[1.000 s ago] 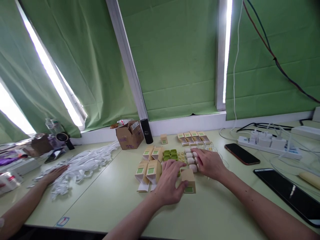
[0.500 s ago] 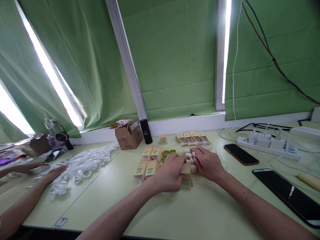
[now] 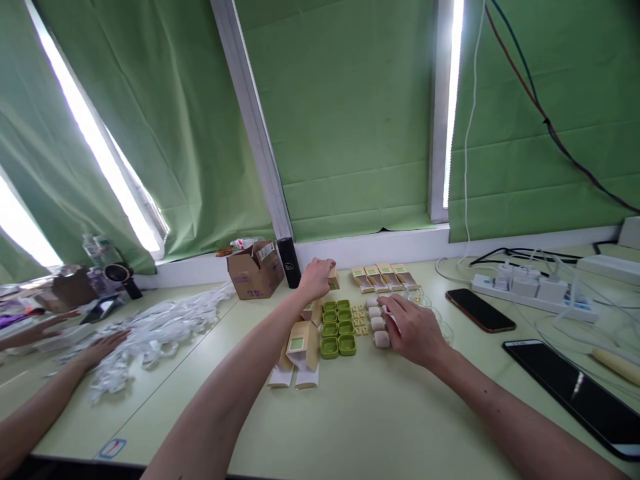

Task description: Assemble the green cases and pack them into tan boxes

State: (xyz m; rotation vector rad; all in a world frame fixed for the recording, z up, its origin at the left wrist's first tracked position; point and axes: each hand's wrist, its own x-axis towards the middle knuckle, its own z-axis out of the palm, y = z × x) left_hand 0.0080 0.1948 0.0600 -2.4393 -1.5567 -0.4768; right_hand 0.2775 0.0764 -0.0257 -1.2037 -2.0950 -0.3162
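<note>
My left hand [image 3: 316, 279] reaches to the back of the table, its fingers closed round a small kraft box [image 3: 333, 280]. My right hand [image 3: 411, 327] rests over the right side of the round pale pieces [image 3: 378, 323]; its fingers are bent and what lies under them is hidden. Green square cups [image 3: 330, 329] stand in two columns between my arms, with small yellowish pieces [image 3: 360, 320] beside them. Open kraft boxes [image 3: 305, 343] with white flaps stand left of the cups, partly behind my left forearm. More kraft boxes [image 3: 381, 279] lie in a row behind.
A cardboard box [image 3: 255, 272] and black cylinder [image 3: 289, 263] stand at the back. White straps [image 3: 170, 323] lie left, near another person's hands [image 3: 103, 348]. Two phones [image 3: 480, 309], a power strip [image 3: 535, 293] and cables are on the right.
My left hand has moved from the front of the pale pieces, where it held a kraft box, to the box at the back. The cups are uncovered. My right hand has barely moved.
</note>
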